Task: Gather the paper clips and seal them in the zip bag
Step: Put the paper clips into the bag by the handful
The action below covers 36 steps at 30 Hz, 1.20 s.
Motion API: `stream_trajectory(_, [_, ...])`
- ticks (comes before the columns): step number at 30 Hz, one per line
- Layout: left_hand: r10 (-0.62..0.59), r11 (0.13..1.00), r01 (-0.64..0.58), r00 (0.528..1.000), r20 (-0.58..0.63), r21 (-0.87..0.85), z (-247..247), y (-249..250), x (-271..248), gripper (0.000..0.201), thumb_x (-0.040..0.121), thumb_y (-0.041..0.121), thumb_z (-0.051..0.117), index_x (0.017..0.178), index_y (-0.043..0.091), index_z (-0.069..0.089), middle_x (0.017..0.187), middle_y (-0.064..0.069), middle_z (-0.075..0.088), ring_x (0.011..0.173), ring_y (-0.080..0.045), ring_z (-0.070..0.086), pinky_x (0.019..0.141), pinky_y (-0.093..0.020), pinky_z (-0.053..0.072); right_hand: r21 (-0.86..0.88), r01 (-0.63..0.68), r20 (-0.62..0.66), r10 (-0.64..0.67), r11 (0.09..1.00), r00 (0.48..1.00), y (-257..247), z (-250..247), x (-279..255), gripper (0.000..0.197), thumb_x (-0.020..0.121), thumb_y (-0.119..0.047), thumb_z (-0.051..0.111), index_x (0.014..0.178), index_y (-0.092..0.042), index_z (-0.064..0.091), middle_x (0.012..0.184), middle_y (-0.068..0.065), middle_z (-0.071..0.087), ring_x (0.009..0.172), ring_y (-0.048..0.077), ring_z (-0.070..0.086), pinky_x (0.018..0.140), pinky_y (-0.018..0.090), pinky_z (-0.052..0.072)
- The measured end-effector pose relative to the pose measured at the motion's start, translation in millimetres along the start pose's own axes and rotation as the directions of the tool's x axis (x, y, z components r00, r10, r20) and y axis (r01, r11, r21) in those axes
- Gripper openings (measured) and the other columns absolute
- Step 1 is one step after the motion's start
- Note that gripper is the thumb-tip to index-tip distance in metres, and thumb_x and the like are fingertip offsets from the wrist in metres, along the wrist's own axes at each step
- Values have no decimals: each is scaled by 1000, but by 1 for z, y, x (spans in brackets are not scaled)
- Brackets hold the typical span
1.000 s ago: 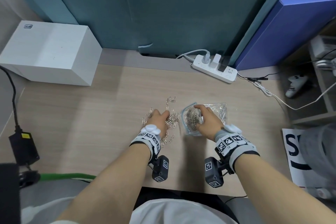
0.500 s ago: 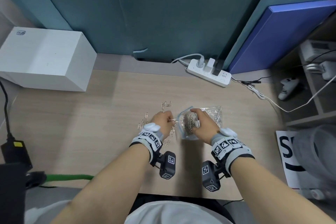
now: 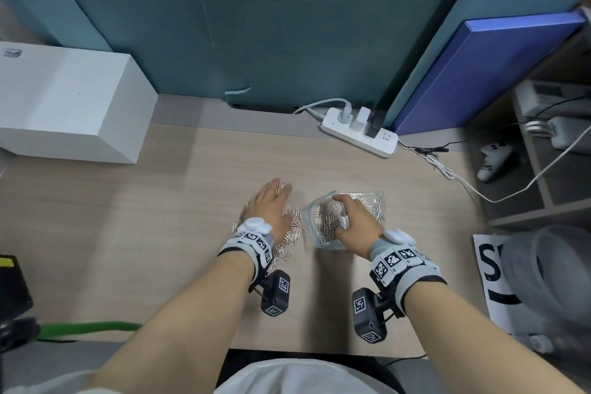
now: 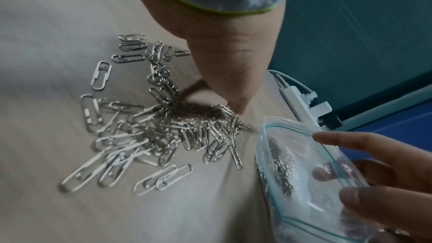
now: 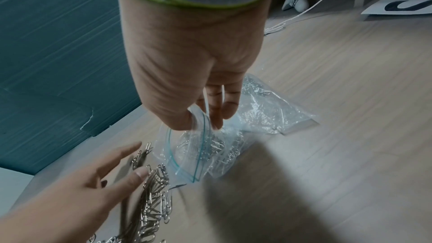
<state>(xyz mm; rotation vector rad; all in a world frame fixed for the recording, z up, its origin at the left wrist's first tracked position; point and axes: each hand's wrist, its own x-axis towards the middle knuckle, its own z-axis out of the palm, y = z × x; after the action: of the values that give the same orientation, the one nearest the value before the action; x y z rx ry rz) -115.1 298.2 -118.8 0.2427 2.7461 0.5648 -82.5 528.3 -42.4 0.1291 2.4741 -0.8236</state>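
Far left on the wooden desk (image 3: 134, 233), a white box (image 3: 64, 99). Nearer the middle, the left hand (image 3: 270, 206) spread flat, fingers straight and slightly fanned, palm down over a loose heap of silver paper clips (image 4: 149, 136) — gripping nothing, fingertips reaching past the far edge of the heap. Clips scattered around and under the hand, some trailing back toward the wrist. Just beside the heap to the right, a clear zip bag (image 5: 205, 147) with a blue-green seal line, lying on the desk with its mouth facing the heap and held agape. Inside it, a mass of clips already. At the mouth, the right hand (image 3: 355, 221) — thumb and fingers curled, pinching the upper lip of the bag and lifting it. Behind, near the teal partition, a white power strip (image 3: 358, 133); rightmost, a blue board (image 3: 479, 70) leaning upright.
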Motion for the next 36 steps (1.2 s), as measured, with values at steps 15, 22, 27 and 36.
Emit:
stream_trajectory(15, [316,926,-342,935,163,163,39,-4,-28,66,105,41,28,162,32,-4,169,6,-13,156,-17,-12,128,-43,4,-7,-38,-49,37,999,998,15,-4,6,68,85,-7,61,142,-37,38,131,3,51,110,25,58,90,34,46])
stream_trajectory(22, [385,869,-419,907,171,263,40,10,-30,79,99,65,26,163,21,7,171,1,-6,157,-17,-9,127,-44,5,-17,-44,-64,43,999,997,14,-5,7,71,85,-8,63,146,-31,37,135,7,51,115,27,58,94,37,50])
stream_trajectory(27, [440,820,-463,886,148,336,48,4,-23,70,105,56,25,161,15,15,170,-3,6,158,-22,0,127,-46,10,-1,-34,-73,34,999,997,17,0,6,72,84,-8,62,146,-31,36,128,4,53,107,21,57,91,34,47])
stream_trajectory(36, [245,933,-212,966,-82,290,27,-20,-7,66,107,46,33,163,21,10,171,0,7,158,-20,4,127,-46,12,1,-36,-55,36,999,998,21,6,5,71,84,-8,61,147,-29,36,127,2,53,97,17,53,84,32,44])
